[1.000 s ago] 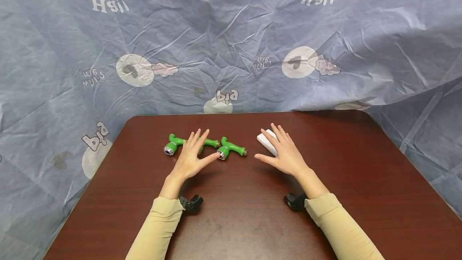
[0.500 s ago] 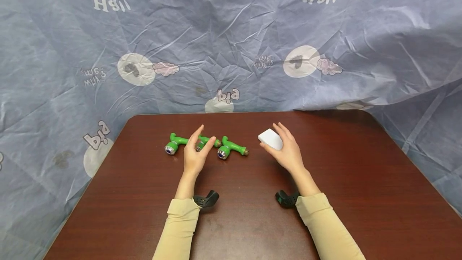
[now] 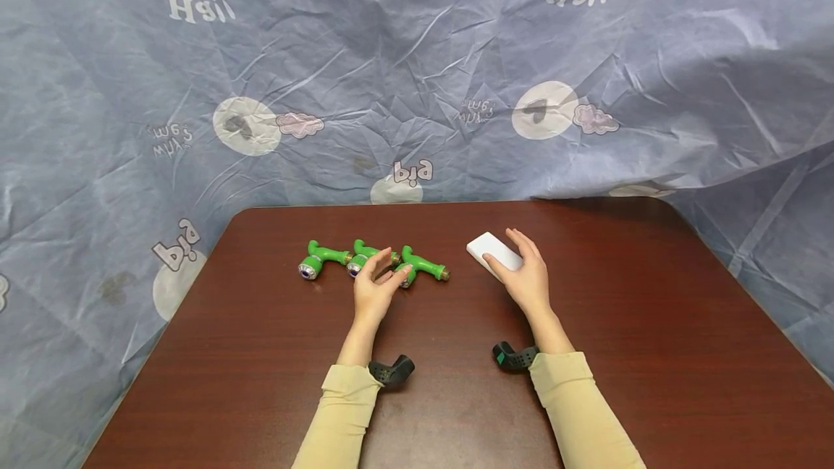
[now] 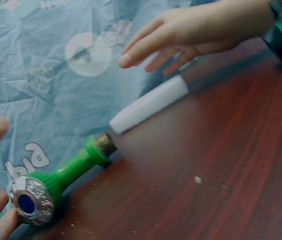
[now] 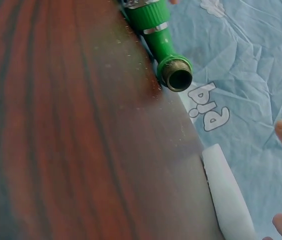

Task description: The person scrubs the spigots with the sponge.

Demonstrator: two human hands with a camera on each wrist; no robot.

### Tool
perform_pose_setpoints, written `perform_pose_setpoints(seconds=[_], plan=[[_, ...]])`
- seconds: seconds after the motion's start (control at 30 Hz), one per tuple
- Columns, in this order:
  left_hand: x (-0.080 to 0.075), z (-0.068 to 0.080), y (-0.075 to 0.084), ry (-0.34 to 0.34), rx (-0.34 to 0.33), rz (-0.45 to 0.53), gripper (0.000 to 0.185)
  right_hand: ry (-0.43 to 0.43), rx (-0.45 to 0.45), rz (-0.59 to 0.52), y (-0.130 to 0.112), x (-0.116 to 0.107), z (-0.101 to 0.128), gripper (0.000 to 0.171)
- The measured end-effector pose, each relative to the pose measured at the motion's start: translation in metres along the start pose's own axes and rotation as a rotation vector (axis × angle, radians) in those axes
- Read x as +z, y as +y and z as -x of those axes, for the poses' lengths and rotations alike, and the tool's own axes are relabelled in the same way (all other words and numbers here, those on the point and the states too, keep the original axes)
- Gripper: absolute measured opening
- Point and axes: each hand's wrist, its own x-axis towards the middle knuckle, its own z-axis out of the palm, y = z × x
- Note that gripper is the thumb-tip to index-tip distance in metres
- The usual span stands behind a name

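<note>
Three green taps with chrome-and-blue ends lie in a row left of centre: a left tap [image 3: 319, 258], a middle tap [image 3: 361, 255] and a right tap [image 3: 426, 266]. My left hand [image 3: 373, 297] hovers in front of the middle and right taps, thumb and fingers apart, partly covering the right one. In the left wrist view its fingertips overlap the chrome end of a tap [image 4: 76, 167]. A white rectangular block [image 3: 491, 248] lies to the right of the taps. Over its right side is my right hand [image 3: 531, 281], fingers loosely bent and thumb spread, gripping nothing.
The dark red-brown wooden table [image 3: 456, 396] carries these things near its back edge. Behind it hangs a wrinkled blue-grey printed cloth [image 3: 391, 56]. Black bands [image 3: 391, 371] are worn at both wrists, below cream sleeves.
My left hand has moved right along the taps, its spread fingers drawing closer together. The right hand has shifted slightly right and its fingers have bent; the block shows more.
</note>
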Motion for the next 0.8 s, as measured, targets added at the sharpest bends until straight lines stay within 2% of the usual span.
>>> perform_pose_setpoints(seconds=[0.1,0.23,0.3,0.43,0.53,0.67,0.8], plan=[[0.002,-0.002,-0.013,-0.017,-0.022,-0.039,0.056,-0.001,0.019,0.000,0.002,-0.002,0.001,0.063],[0.000,-0.003,-0.017,-0.026,-0.083,-0.022,0.058,-0.019,0.053,-0.012,0.005,-0.002,0.001,0.063],[-0.001,-0.003,-0.017,-0.030,-0.118,-0.011,0.059,-0.032,0.072,-0.017,0.007,-0.001,0.002,0.064],[-0.004,-0.002,-0.003,-0.060,-0.191,-0.011,0.060,-0.047,0.114,-0.012,0.010,-0.001,0.004,0.065],[-0.005,-0.004,-0.008,-0.065,-0.205,-0.056,0.060,-0.052,0.150,0.000,0.011,-0.002,0.004,0.065],[-0.003,-0.007,-0.025,-0.040,-0.197,-0.129,0.057,-0.069,0.201,0.018,0.012,-0.004,0.005,0.066],[-0.002,-0.006,-0.023,-0.028,-0.201,-0.173,0.053,-0.099,0.233,0.037,0.013,-0.005,0.005,0.068]])
